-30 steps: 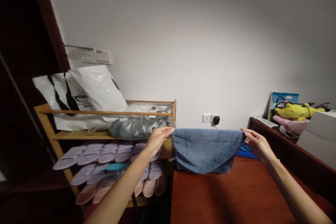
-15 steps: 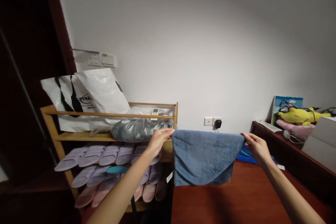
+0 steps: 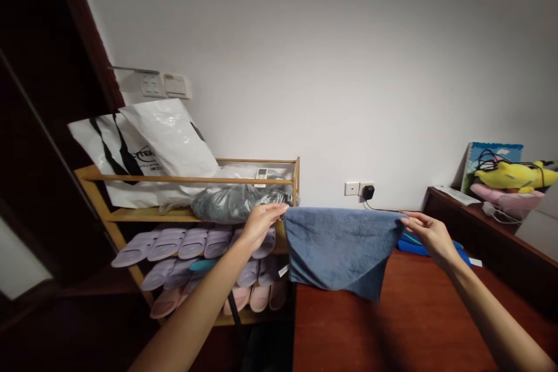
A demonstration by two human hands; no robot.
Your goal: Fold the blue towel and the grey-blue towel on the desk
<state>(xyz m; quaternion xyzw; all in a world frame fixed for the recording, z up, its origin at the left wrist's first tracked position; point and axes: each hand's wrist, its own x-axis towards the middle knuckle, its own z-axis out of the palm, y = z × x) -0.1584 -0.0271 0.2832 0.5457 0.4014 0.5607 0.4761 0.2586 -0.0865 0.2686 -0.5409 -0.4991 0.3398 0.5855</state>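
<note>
A blue towel (image 3: 340,250) hangs stretched in the air between my two hands, folded so its lower edge droops over the reddish-brown table (image 3: 392,325). My left hand (image 3: 260,222) pinches the towel's upper left corner, in front of the wooden shoe rack (image 3: 200,179). My right hand (image 3: 429,235) pinches the upper right corner, above the table's far side. Both arms reach forward from the bottom of the view.
The shoe rack holds rows of lilac and pink slippers (image 3: 192,244), a grey plastic-wrapped bundle (image 3: 235,202) and white bags (image 3: 148,151). A wall socket with a black plug (image 3: 368,191) sits behind. A dark cabinet at right carries a yellow plush toy (image 3: 514,175). A blue item (image 3: 418,244) lies on the table.
The towel stays stretched between both hands while its lower part has dropped lower and folded toward the right. The view has shifted slightly right.
</note>
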